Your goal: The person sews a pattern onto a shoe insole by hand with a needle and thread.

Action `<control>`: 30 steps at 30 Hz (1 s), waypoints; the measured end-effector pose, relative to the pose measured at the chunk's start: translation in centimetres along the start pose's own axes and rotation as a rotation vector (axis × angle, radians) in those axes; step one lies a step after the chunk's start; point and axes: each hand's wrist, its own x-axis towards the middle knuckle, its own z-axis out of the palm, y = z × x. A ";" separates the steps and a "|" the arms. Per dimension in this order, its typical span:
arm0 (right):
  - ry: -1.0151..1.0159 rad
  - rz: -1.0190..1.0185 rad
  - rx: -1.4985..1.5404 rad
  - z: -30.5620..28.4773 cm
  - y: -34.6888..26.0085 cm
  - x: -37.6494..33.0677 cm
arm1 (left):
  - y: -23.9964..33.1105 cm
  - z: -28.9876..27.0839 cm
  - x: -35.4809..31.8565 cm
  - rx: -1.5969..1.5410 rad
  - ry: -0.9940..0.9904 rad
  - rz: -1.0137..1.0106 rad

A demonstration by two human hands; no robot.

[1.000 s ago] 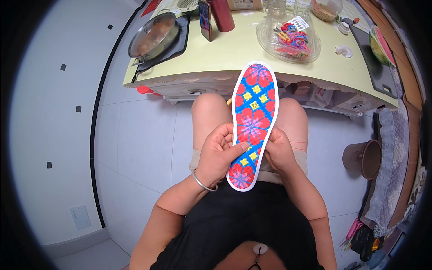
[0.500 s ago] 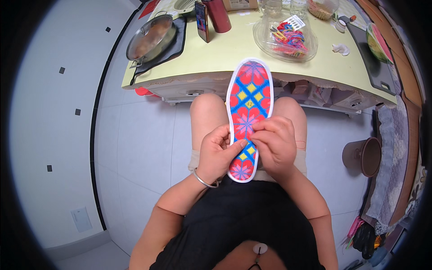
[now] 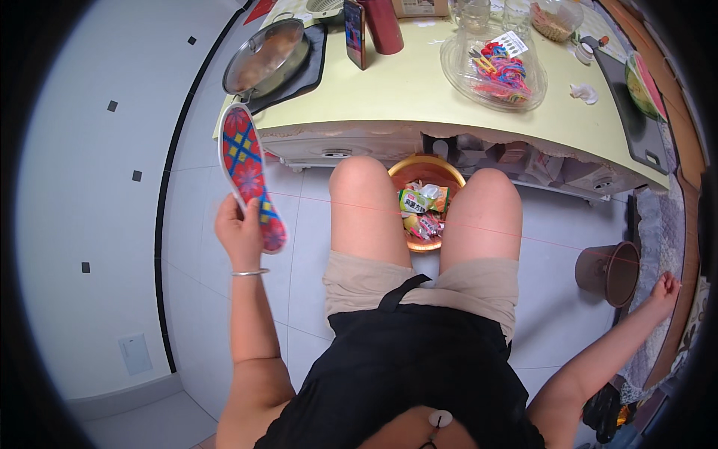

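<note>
By the look of it, the insole [image 3: 243, 157] has its flower-and-lattice pattern filled in over most of the face you can see; the red thread [image 3: 553, 242] runs out from it, so the stitching seems unfinished, though how much is left you cannot tell here. Your left hand [image 3: 241, 228] is clamped on the insole, thumb on its face toward the near end, the longer part reaching away beyond your grip. Your right hand [image 3: 664, 292], well apart from it, has its fingers bunched together, apparently on the taut thread; no needle can be made out.
</note>
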 end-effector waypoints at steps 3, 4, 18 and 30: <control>-0.084 -0.002 -0.096 7.3 6.0 -11.2 | 3.1 3.4 -2.5 -0.457 -0.197 -0.240; -0.157 0.027 -0.166 9.8 7.7 -16.0 | 4.9 4.7 -3.4 -0.548 -0.273 -0.296; -1.385 -0.329 -0.644 20.4 17.0 -46.4 | 14.5 7.6 -8.4 -0.888 -0.646 -0.485; -1.415 -0.453 -0.686 20.5 16.7 -46.4 | 14.1 7.7 -8.5 -0.906 -0.660 -0.467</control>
